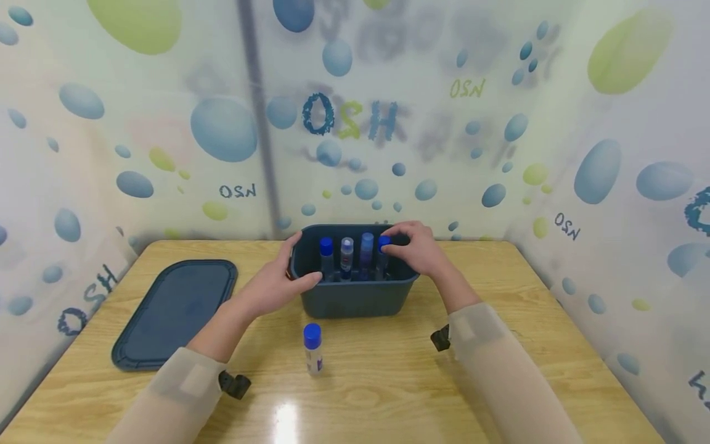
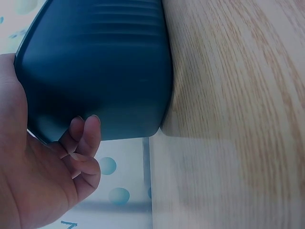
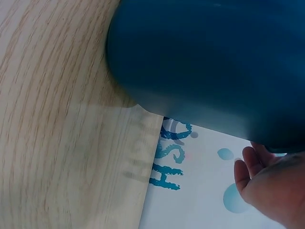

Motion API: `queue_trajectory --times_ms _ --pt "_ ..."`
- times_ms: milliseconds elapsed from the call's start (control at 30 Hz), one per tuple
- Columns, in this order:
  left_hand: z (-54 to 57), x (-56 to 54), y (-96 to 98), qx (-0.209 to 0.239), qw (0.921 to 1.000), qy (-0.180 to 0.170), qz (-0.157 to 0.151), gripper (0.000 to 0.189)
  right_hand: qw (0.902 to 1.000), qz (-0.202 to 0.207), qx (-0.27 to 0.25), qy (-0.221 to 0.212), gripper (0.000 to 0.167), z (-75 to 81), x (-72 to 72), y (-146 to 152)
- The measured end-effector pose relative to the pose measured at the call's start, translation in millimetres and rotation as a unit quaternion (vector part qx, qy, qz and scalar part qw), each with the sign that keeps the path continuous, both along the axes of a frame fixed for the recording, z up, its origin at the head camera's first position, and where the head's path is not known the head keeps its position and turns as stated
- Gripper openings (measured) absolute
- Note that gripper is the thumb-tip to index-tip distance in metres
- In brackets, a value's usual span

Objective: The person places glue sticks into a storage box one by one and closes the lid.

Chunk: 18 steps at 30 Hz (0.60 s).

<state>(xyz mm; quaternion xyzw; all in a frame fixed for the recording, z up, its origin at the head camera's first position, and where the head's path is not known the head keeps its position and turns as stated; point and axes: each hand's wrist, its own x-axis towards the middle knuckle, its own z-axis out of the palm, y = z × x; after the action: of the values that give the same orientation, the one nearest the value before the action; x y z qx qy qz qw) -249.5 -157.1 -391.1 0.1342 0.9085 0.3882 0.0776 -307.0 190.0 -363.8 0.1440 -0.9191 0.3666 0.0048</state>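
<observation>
A dark blue-green bin [image 1: 355, 301] stands on the table with its top open. My left hand [image 1: 277, 280] grips its left end, thumb over the near rim and the other fingers along the outside wall. Inside, several slim bottles stand upright in a row: a blue-capped one [image 1: 326, 256] at left, a clear-capped one [image 1: 346, 254], and a blue-tinted one [image 1: 366, 250]. With thumb and fingertips, my right hand [image 1: 416, 248] pinches the blue cap of the rightmost bottle [image 1: 382, 262]. A similar blue-capped bottle [image 1: 313, 348] stands on the table in front of the bin.
A dark lid [image 1: 177, 311] lies flat on the left of the wooden table [image 1: 377, 394]. Behind the bin, at the table's far edge, hangs a patterned curtain [image 1: 355, 166], which also closes in both sides.
</observation>
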Motion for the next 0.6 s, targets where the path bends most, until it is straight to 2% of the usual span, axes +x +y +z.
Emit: queue_trajectory --times_ms 600 --pt "1.2 0.8 1.3 -0.012 0.9998 0.015 0.003 0.112 0.9997 0.005 0.000 -0.026 0.042 1.3 -2.8 -0.1"
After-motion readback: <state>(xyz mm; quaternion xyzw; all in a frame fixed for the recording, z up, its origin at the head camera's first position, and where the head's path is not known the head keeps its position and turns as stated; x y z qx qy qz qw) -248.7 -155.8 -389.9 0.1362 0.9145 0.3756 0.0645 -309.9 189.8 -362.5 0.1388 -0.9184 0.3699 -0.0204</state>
